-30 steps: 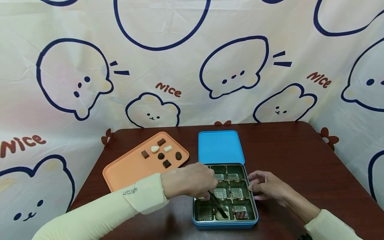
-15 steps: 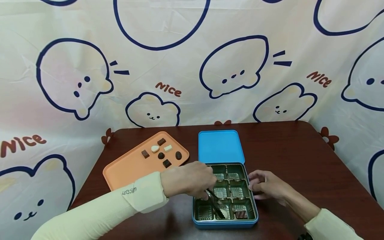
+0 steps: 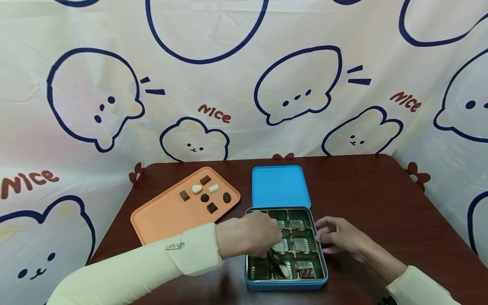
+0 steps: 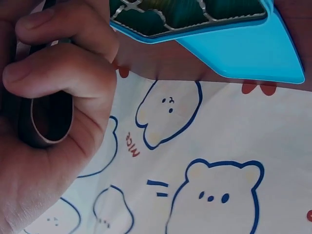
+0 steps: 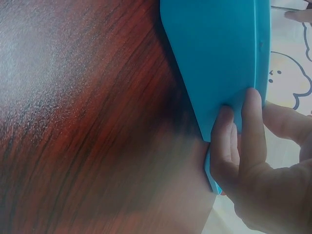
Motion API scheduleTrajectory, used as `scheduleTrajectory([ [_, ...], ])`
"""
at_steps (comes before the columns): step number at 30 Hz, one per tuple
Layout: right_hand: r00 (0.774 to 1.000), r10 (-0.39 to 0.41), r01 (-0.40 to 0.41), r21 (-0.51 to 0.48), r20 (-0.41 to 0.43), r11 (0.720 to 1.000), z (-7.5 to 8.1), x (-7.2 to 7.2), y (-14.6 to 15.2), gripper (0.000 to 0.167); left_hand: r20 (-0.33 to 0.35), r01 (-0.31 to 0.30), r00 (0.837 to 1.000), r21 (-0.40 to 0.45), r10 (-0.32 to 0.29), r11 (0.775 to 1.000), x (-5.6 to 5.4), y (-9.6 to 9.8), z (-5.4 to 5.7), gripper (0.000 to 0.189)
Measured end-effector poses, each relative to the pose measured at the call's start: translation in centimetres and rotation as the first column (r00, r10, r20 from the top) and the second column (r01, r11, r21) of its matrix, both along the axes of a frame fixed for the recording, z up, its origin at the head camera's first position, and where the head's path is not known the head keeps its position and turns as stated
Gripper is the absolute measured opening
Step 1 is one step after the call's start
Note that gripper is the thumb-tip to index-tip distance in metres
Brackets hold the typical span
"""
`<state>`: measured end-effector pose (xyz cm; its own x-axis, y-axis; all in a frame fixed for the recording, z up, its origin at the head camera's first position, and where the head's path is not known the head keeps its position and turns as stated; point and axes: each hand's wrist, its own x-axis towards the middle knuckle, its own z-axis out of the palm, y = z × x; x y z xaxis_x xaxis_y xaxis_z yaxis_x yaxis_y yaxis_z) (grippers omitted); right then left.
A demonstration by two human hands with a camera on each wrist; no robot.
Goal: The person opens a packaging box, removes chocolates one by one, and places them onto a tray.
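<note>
My left hand (image 3: 249, 235) grips a pair of dark metal tongs (image 3: 275, 262), tips pointing down into the front middle compartment of a blue tin (image 3: 287, 286). In the left wrist view the bent end of the tongs (image 4: 36, 131) shows inside the curled fingers. At the tips, a whitish piece (image 3: 284, 271) lies in that compartment. A brown piece (image 3: 306, 273) sits in the front right one. My right hand (image 3: 345, 237) rests its fingertips against the tin's right side. In the right wrist view, extended fingers (image 5: 252, 126) touch the blue wall (image 5: 214, 53) near its rim.
The tin's blue lid (image 3: 281, 186) lies folded back behind it. On an orange tray (image 3: 164, 216) at the left are several brown and white chocolates (image 3: 204, 198). Beneath everything is a dark wooden table (image 3: 362, 190), with a printed cloth (image 3: 236, 84) hanging behind.
The tongs' tips have spread, and the whitish piece shows more clearly between them. My left hand has shifted slightly right and nearer. My right hand stays in place.
</note>
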<state>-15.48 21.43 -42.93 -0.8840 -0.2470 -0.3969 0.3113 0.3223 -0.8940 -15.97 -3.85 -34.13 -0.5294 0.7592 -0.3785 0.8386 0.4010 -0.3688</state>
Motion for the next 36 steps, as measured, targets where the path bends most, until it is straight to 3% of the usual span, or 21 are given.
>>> scheduleTrajectory([
  [12, 1.0, 0.003, -0.003, 0.0, -0.005, 1.0, -0.1, 0.0, 0.0, 0.046, 0.019, 0.054, 0.998, 0.009, -0.054, 0.999, -0.7, -0.2, -0.2, 0.049],
  [20, 1.0, 0.003, -0.003, 0.003, -0.003, 1.0, 0.0, 0.0, 0.0, 0.046, 0.094, 0.032, 0.995, 0.047, -0.037, 0.998, -1.1, -0.5, 0.0, 0.051],
  [27, 1.0, 0.008, -0.008, 0.005, -0.005, 1.0, 0.0, 0.0, 0.1, 0.046, 0.082, 0.043, 0.996, 0.05, -0.047, 0.998, -1.0, -0.6, 0.2, 0.05],
  [36, 1.0, -0.003, 0.003, -0.001, -0.015, 1.0, -0.2, -0.1, 0.1, 0.045, 0.102, 0.009, 0.995, 0.038, -0.013, 0.999, -1.0, -0.7, 0.9, 0.027],
])
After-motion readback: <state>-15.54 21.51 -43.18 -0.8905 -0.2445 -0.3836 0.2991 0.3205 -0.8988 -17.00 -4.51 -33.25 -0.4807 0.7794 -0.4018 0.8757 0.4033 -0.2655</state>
